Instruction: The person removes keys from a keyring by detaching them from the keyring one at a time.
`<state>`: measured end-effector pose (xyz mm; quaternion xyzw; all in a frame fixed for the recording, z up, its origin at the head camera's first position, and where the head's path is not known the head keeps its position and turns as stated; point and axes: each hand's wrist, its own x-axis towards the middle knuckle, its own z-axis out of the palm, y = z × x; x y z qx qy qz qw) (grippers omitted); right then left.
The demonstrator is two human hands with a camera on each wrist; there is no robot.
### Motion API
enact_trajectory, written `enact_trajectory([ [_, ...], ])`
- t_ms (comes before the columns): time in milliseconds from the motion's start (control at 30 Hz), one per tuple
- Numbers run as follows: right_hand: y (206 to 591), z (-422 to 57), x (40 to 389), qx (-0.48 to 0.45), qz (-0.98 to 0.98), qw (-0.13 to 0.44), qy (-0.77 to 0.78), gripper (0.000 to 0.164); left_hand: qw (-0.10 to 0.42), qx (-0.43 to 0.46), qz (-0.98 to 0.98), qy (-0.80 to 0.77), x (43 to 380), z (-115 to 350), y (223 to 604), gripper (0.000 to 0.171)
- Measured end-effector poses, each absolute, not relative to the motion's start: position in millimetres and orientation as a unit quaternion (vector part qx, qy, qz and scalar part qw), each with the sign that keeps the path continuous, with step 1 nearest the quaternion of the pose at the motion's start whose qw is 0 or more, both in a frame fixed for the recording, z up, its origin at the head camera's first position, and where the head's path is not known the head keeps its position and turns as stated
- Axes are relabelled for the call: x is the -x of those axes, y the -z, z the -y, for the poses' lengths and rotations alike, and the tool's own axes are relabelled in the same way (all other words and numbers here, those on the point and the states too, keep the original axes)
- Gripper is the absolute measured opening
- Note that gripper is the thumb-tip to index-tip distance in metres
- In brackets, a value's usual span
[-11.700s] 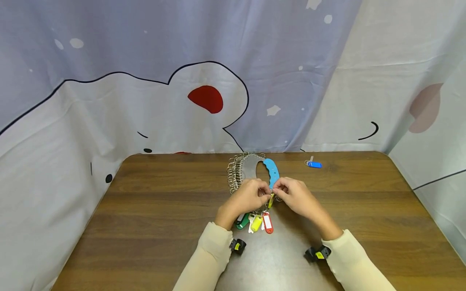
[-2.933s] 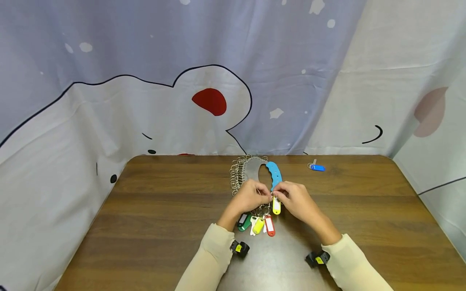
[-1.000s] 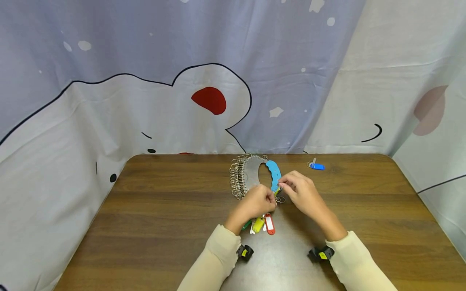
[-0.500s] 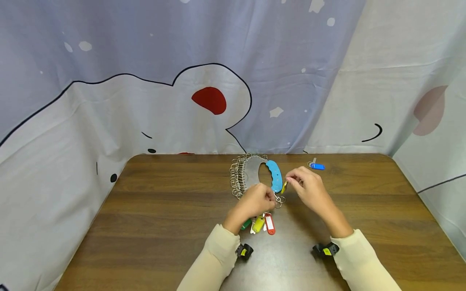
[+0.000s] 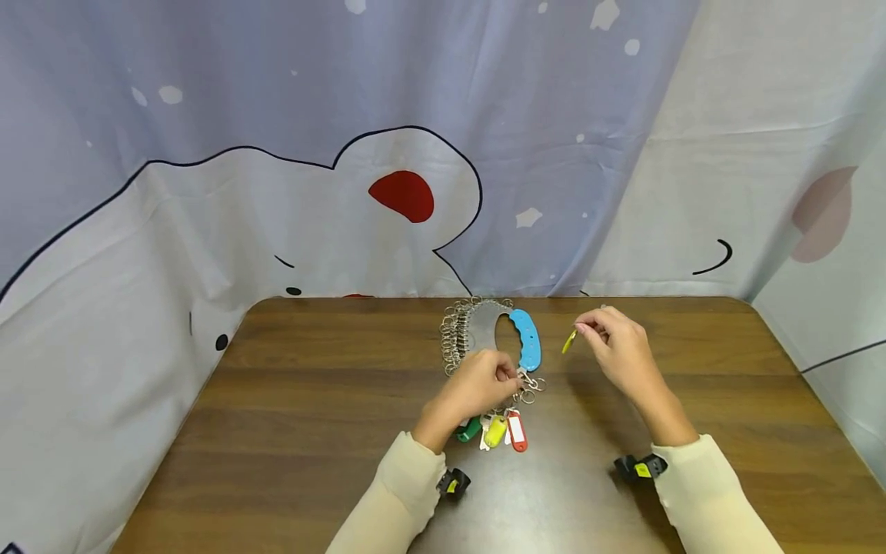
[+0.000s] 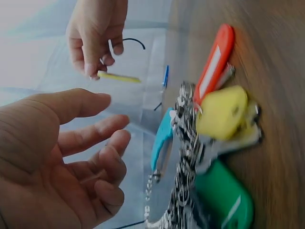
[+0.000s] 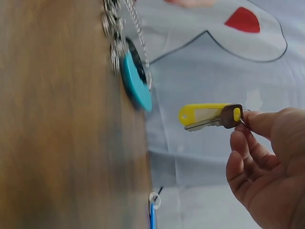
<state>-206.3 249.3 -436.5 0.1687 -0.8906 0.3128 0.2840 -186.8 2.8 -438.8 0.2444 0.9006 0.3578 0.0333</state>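
My right hand point(image 5: 619, 350) is raised over the table, thumb and fingertips pinching the small ring of a yellow key tag point(image 7: 202, 113). A dark-headed key point(image 7: 230, 117) hangs on that same ring. Over the near end of a key ring holder, a grey metal plate point(image 5: 480, 327) with a blue handle point(image 5: 527, 338), hovers my left hand point(image 5: 484, 381). In the left wrist view its fingers are loosely bent and hold nothing. Beneath it, a green tag point(image 5: 469, 429), another yellow tag point(image 5: 495, 431) with a key and a red tag point(image 5: 517, 431) hang from the holder's rings.
Several metal rings point(image 5: 453, 338) line the holder's left side. A blue key tag point(image 7: 152, 217) lies near the table's far edge, mostly hidden behind my right hand in the head view. A printed curtain point(image 5: 388, 231) stands behind the wooden table point(image 5: 311, 385).
Earlier both hands worked at the holder's near end. The yellow tag has since come away in my right hand, moving right and up. My left hand stays by the holder, its fingers now loosened.
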Motion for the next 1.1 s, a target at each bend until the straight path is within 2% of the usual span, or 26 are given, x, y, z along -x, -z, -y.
enact_trajectory([
  [233, 431.8, -273.4, 221.4, -0.158, 0.889, 0.308, -0.299, 0.003, -0.009, -0.240, -0.907, -0.347, 186.8, 14.3, 435.6, 0.010],
  [367, 429.1, -288.3, 231.6, -0.164, 0.891, 0.311, -0.287, 0.004, -0.023, -0.244, -0.910, -0.333, 186.8, 24.3, 433.9, 0.020],
  [500, 427.5, -304.9, 241.6, -0.175, 0.896, 0.305, -0.271, 0.004, -0.013, -0.239, -0.917, -0.318, 187.8, 31.4, 435.2, 0.037],
  [633, 427.0, -321.0, 251.5, -0.184, 0.904, 0.286, -0.258, 0.004, -0.004, -0.232, -0.922, -0.310, 188.6, 38.2, 437.6, 0.047],
  [833, 428.0, -341.6, 261.3, -0.223, 0.911, 0.261, -0.230, 0.005, -0.003, -0.241, -0.923, -0.299, 189.3, 53.9, 440.3, 0.052],
  [1100, 429.2, -364.9, 265.7, -0.265, 0.922, 0.224, -0.174, 0.008, 0.025, -0.260, -0.917, -0.303, 193.5, 78.6, 440.9, 0.056],
])
